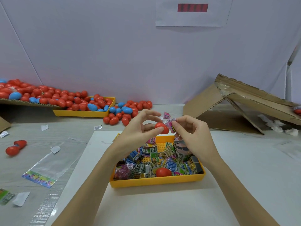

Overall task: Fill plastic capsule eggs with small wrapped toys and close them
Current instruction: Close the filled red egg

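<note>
Two hands are raised above the far edge of the near yellow tray [156,181]. Left hand [140,126] pinches a red egg half [162,128] between thumb and fingers. Right hand [190,131] pinches a pink wrapped toy [171,123] at its fingertips, the toy touching the egg half; whether it has entered the half cannot be told. Near yellow tray holds a heap of wrapped toys [146,162] and one closed red egg [163,172] close to its near wall. Left of the tray, well apart, an opened red egg [16,147] lies on clear plastic sheeting [53,162]. Beyond the tray to the left, a second yellow tray [84,113] and a cardboard flat [24,102] carry red and blue eggs [78,101], with more spilling onto the table. Beyond the tray to the right sits a collapsed cardboard box [231,101].
</note>
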`<action>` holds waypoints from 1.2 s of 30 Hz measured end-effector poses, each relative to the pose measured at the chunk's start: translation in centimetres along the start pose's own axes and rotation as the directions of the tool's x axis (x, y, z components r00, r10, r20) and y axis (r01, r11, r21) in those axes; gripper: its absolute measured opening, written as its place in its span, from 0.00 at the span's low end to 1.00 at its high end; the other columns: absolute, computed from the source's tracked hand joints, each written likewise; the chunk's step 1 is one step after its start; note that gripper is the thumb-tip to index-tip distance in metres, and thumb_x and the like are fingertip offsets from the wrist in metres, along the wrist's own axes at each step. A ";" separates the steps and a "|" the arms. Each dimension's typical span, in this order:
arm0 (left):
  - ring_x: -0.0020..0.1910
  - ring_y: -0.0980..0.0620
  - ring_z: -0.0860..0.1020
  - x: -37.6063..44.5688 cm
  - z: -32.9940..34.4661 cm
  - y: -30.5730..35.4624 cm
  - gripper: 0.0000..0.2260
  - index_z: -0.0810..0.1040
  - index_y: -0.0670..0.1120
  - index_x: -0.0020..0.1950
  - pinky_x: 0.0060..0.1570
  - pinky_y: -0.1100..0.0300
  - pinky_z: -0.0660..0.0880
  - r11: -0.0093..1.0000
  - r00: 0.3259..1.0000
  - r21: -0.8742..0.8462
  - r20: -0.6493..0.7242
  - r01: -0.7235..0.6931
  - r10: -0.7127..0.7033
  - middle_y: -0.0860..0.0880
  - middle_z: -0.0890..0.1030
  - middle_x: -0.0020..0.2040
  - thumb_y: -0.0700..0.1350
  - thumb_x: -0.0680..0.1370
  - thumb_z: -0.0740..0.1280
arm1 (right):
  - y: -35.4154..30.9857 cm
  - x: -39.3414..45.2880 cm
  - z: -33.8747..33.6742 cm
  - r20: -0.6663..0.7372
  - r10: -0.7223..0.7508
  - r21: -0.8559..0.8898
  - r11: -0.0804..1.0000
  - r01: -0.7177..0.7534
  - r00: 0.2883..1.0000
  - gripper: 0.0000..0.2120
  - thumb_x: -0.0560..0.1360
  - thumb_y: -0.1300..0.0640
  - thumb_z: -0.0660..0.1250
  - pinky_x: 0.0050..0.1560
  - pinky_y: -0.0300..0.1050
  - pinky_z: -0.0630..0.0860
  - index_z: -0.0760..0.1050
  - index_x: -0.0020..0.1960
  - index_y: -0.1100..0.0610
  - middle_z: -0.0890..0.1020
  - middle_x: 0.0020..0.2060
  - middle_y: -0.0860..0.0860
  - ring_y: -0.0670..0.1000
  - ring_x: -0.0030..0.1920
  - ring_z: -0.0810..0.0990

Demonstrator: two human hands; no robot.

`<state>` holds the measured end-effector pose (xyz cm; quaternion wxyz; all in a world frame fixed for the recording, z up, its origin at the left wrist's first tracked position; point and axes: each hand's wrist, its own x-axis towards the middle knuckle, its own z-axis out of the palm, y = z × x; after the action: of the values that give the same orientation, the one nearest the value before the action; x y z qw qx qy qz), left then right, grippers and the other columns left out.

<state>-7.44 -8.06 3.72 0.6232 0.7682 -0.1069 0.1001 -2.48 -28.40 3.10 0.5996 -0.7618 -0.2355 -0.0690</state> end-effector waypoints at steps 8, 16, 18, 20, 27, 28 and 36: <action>0.54 0.51 0.86 0.0 0.1 0.2 0.17 0.75 0.49 0.68 0.54 0.60 0.81 1.000 1.000 -0.003 -0.006 -0.012 0.012 0.51 0.83 0.57 0.43 0.80 0.72 | 0.0 -0.1 0.1 0.019 -0.044 -0.116 0.992 0.046 0.999 0.05 0.79 0.52 0.72 0.43 0.52 0.85 0.83 0.53 0.51 0.85 0.38 0.46 0.48 0.40 0.85; 0.56 0.51 0.85 -0.1 0.1 0.1 0.17 0.77 0.50 0.69 0.58 0.58 0.81 1.000 1.000 0.009 0.009 -0.022 0.022 0.50 0.83 0.59 0.43 0.81 0.71 | -0.1 -0.1 0.0 0.023 -0.056 -0.160 0.985 0.059 0.998 0.06 0.79 0.52 0.72 0.45 0.49 0.85 0.84 0.54 0.51 0.85 0.39 0.44 0.46 0.42 0.85; 0.56 0.51 0.85 0.0 0.1 0.0 0.17 0.77 0.50 0.69 0.58 0.58 0.81 1.000 1.000 0.014 0.011 -0.023 0.023 0.50 0.83 0.59 0.43 0.81 0.72 | -0.1 -0.1 0.0 0.020 -0.058 -0.168 0.984 0.061 0.998 0.07 0.79 0.52 0.72 0.46 0.49 0.85 0.84 0.55 0.51 0.85 0.39 0.44 0.46 0.42 0.85; 0.56 0.51 0.85 0.0 0.1 0.0 0.17 0.76 0.50 0.70 0.56 0.59 0.81 1.000 1.000 0.015 0.012 -0.022 0.022 0.50 0.83 0.59 0.43 0.81 0.72 | -0.1 -0.1 -0.1 0.018 -0.068 -0.179 0.981 0.070 0.998 0.07 0.79 0.52 0.71 0.47 0.48 0.84 0.84 0.55 0.51 0.86 0.40 0.45 0.45 0.42 0.84; 0.55 0.48 0.85 -0.1 0.0 -0.1 0.17 0.76 0.51 0.70 0.60 0.49 0.81 0.999 0.998 0.000 0.050 -0.033 0.033 0.48 0.82 0.58 0.41 0.81 0.71 | 0.0 -0.1 0.0 0.028 -0.089 -0.186 0.978 0.093 0.996 0.07 0.79 0.51 0.71 0.47 0.45 0.83 0.85 0.55 0.51 0.86 0.41 0.45 0.45 0.43 0.85; 0.55 0.48 0.85 -0.1 0.0 -0.1 0.17 0.76 0.51 0.69 0.60 0.49 0.81 0.999 0.998 -0.002 0.053 -0.035 0.035 0.48 0.82 0.58 0.41 0.81 0.71 | 0.0 -0.1 0.0 0.029 -0.093 -0.190 0.977 0.097 0.995 0.07 0.79 0.50 0.71 0.46 0.44 0.83 0.85 0.54 0.51 0.86 0.41 0.45 0.45 0.43 0.85; 0.57 0.51 0.85 -0.2 -0.1 0.0 0.12 0.81 0.49 0.64 0.58 0.60 0.80 1.000 0.995 -0.009 0.102 0.002 -0.001 0.49 0.87 0.56 0.43 0.81 0.71 | 0.1 0.0 -0.3 0.084 -0.108 -0.195 0.973 0.122 0.991 0.05 0.79 0.50 0.71 0.44 0.40 0.82 0.84 0.54 0.47 0.86 0.41 0.43 0.44 0.44 0.85</action>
<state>-7.69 -7.94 3.70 0.6204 0.7696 -0.1385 0.0597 -2.37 -28.72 3.07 0.5060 -0.8052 -0.2929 -0.0991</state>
